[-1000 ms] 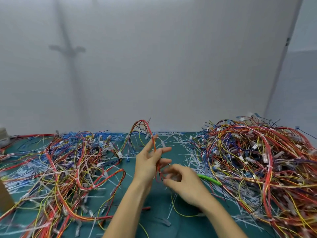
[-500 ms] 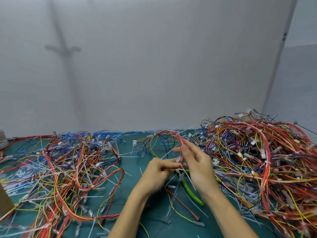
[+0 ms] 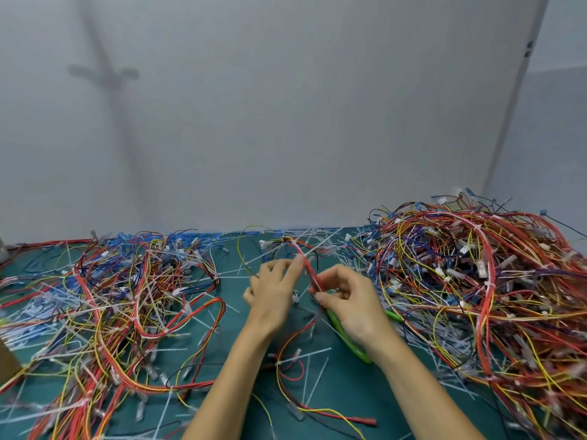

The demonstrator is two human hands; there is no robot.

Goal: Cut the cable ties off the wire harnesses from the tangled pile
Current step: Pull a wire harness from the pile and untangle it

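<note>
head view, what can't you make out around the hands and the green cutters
Head view only:
- Green cutters: blades hidden under the right hand; held or just lying there, unclear.
- Left hand: whether it pinches the red harness is blurred.
- Right pile: cut off by the right edge.
- Brown object at left edge: mostly cut off.

Green cutters point(image 3: 355, 351): only the handles show, the head is tucked under the right hand point(image 3: 349, 300). The red wire bundle point(image 3: 309, 270) loses its lower end behind that hand's pinching fingers. The left hand point(image 3: 273, 293) has smeared fingertips and a hidden thumb, so its grip is unreadable. The right pile point(image 3: 476, 281) runs off the right edge, the left pile point(image 3: 127, 296) off the left and bottom. The brown box point(image 3: 6, 360) is a sliver at the left edge.
</note>
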